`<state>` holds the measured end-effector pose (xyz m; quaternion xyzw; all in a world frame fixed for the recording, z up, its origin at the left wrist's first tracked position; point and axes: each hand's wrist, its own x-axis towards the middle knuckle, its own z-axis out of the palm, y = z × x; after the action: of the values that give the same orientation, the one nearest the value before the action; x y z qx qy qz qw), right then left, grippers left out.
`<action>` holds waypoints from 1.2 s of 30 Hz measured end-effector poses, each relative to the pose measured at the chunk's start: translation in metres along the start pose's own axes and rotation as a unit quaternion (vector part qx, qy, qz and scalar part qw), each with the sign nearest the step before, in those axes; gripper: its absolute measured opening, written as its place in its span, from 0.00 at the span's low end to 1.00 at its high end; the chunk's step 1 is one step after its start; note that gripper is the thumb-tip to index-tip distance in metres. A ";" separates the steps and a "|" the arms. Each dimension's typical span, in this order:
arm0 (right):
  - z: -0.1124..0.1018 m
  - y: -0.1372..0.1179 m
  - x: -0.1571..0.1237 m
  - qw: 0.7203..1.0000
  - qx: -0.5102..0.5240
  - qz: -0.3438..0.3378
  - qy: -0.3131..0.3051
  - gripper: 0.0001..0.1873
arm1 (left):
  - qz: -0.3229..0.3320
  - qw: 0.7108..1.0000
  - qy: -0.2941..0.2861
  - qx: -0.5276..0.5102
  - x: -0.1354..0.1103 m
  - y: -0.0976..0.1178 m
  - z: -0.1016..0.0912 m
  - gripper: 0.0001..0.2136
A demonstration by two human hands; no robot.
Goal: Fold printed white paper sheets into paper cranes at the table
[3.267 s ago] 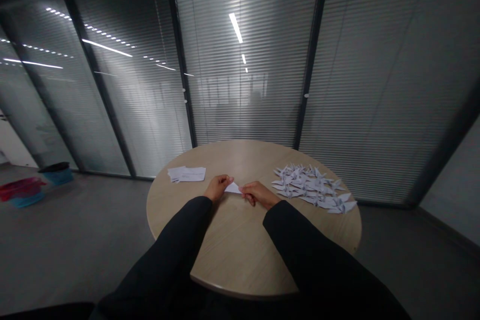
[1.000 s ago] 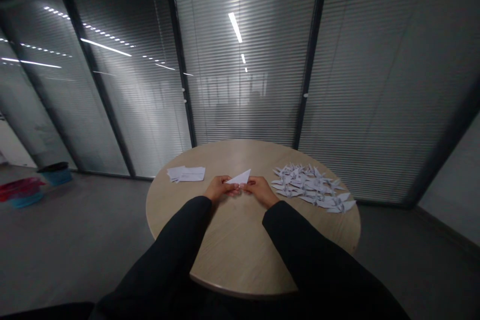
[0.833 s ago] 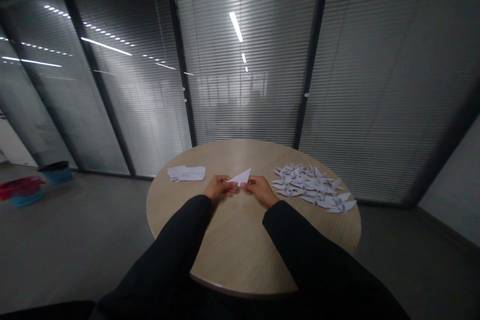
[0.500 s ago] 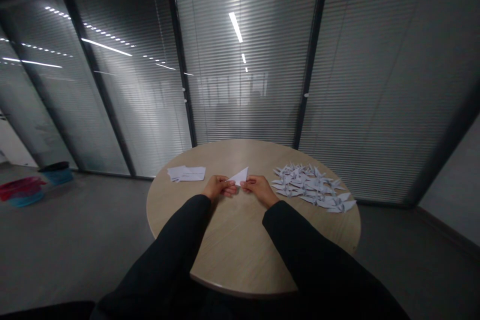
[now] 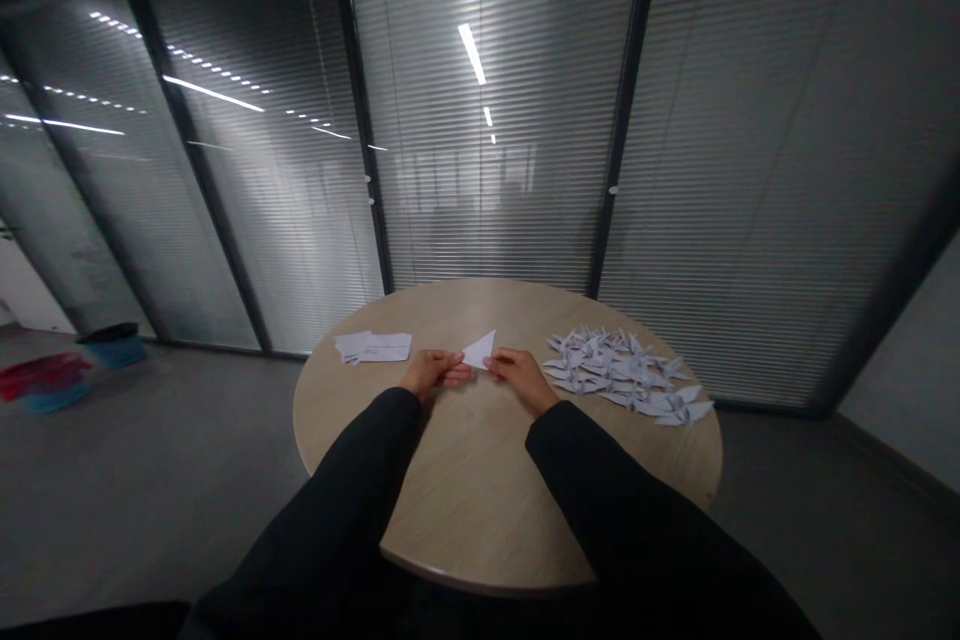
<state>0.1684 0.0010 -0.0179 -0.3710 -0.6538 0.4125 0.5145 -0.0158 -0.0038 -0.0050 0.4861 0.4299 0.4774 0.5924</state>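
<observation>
A white folded paper triangle [image 5: 478,351] stands between my hands above the round wooden table [image 5: 480,510], its point upward. My left hand [image 5: 431,372] pinches its lower left part, and my right hand [image 5: 519,380] holds its lower right corner. Both forearms are in black sleeves. To the left of my left hand lies a small stack of white paper sheets [image 5: 373,348]. Beyond my right hand lies a pile of white origami cranes [image 5: 619,375], some overlapping.
The round table stands on a grey floor, in front of glass partitions with closed slatted blinds [image 5: 487,200]. Far left on the floor are a blue bin [image 5: 114,352] and a blue tub under red cloth [image 5: 41,388].
The paper has gone from a flat, narrow fold to a taller triangle, its point turning upward and leftward. My hands have drawn slightly apart. The stack and cranes have not moved.
</observation>
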 end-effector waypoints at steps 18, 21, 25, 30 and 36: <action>-0.002 -0.012 -0.004 0.992 -0.118 -0.033 -0.006 0.13 | -0.033 0.994 -0.042 -0.096 -0.006 0.004 0.005 0.06; -0.002 -0.010 -0.002 0.993 -0.116 -0.027 0.025 0.13 | -0.028 0.992 -0.043 -0.117 -0.008 0.007 0.006 0.07; -0.003 -0.005 0.001 0.995 -0.084 -0.021 0.045 0.13 | -0.001 0.987 -0.060 -0.146 -0.006 0.005 0.004 0.08; -0.002 0.004 0.005 0.996 0.025 -0.023 0.080 0.18 | 0.016 0.987 -0.066 -0.142 -0.002 0.001 0.004 0.08; 0.003 0.006 0.005 0.995 0.053 -0.033 0.082 0.17 | 0.016 0.994 -0.032 -0.102 -0.002 0.001 0.006 0.06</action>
<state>0.1649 0.0077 -0.0222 -0.3543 -0.5983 0.3976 0.5987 -0.0106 -0.0061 -0.0029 0.4449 0.3522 0.5125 0.6445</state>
